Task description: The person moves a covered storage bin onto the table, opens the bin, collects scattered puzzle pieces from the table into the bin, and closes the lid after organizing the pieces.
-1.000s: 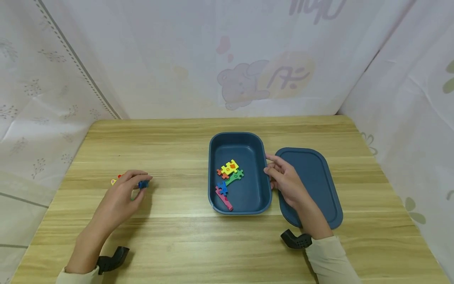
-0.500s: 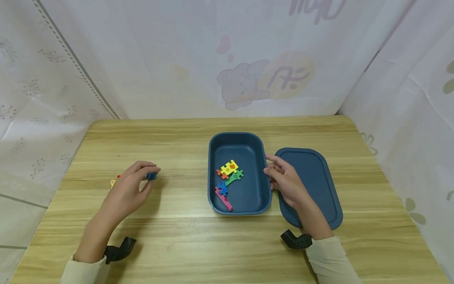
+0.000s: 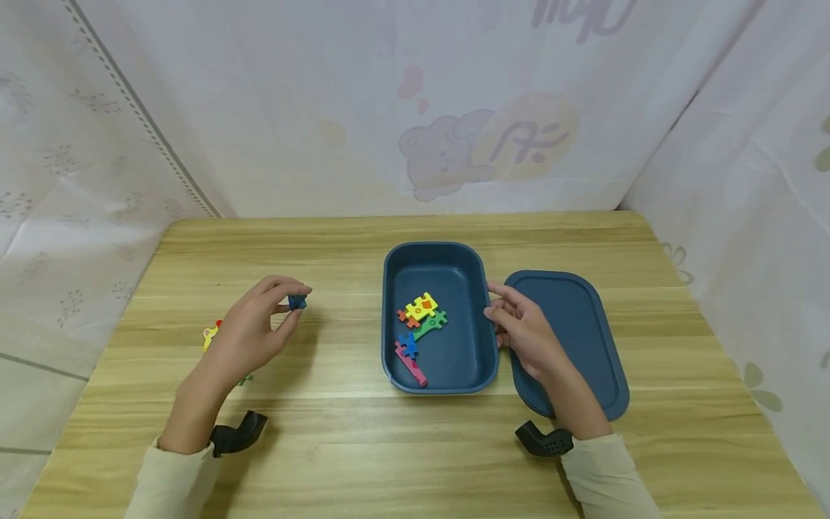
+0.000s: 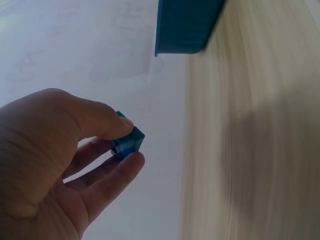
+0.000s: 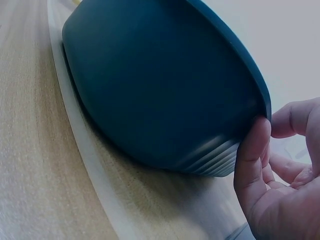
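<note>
At frame left, I see the left hand point(image 3: 251, 328), fingers pinching a blue piece point(image 3: 297, 302). Centre-right, the right hand point(image 3: 527, 331) pinches the box rim point(image 3: 444, 391).

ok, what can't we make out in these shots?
- Blue piece, any marking: left wrist view, partly covered by the left hand; too small in the head view.
- Yellow piece at far left, full shape: head view, left hand in front.
- Green scrap, what it belongs to: head view, left hand and wrist hide the rest.
- Box, far end: right wrist view, cut off by the top edge.
</note>
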Motion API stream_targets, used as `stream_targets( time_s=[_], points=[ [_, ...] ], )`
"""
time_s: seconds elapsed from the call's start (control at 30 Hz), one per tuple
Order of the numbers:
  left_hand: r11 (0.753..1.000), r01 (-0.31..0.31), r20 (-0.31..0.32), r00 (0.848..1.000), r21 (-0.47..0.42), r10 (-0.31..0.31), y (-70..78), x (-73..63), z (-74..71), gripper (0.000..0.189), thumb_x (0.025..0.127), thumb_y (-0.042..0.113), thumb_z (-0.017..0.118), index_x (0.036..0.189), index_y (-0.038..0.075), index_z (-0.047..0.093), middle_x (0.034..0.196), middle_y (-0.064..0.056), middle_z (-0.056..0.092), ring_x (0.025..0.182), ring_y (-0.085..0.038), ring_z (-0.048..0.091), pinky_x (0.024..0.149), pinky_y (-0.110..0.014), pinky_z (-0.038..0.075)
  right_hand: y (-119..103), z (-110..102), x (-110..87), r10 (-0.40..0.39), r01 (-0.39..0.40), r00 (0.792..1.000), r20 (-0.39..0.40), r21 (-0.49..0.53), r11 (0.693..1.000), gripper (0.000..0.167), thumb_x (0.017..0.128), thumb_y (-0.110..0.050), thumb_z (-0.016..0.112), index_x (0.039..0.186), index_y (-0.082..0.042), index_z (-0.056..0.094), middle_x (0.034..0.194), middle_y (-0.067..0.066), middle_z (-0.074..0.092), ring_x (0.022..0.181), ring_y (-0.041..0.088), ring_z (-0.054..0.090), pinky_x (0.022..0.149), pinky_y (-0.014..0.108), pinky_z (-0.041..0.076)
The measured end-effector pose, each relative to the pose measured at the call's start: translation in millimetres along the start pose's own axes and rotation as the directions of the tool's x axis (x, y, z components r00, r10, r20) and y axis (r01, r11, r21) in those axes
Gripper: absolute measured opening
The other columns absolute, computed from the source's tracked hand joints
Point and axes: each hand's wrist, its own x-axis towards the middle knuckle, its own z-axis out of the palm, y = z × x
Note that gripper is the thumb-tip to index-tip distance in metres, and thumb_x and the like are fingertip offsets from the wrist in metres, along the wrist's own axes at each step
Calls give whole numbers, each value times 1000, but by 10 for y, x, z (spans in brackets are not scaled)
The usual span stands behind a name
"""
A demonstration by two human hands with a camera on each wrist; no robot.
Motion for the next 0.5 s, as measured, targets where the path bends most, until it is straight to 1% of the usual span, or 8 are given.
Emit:
stream_targets(
  time_s=[0.1, 0.3, 0.5],
  points=[
    [1000, -5, -3, 1000, -20, 5, 16, 40, 15, 27, 94, -4, 73, 120, 5, 72, 122, -8, 68, 109, -27, 73, 90, -42, 65, -3, -5, -2, 1, -1, 1000, -4, -1, 1000, 59, 109, -15, 55, 165, -12, 36, 101, -6, 61, 76, 7, 55, 62, 25, 53],
    [996, -7, -17, 1000, -94, 5, 43, 97, 38, 29, 94, -5, 73, 122, 4, 71, 123, -7, 67, 115, -25, 70, 92, -39, 64, 6, -6, 9, -3, 3, 1000, 0, 6, 1000, 59, 109, -14, 56, 164, -11, 36, 101, -5, 61, 75, 7, 55, 62, 25, 54],
    [987, -27, -28, 999, -161, 23, 90, 150, 55, 32, 94, -7, 73, 123, 7, 71, 124, -6, 66, 117, -22, 68, 92, -35, 64, 9, -9, 9, -10, 10, 1000, -1, 10, 1000, 59, 108, -14, 56, 164, -10, 36, 102, -4, 61, 74, 8, 56, 62, 24, 54]
  ],
)
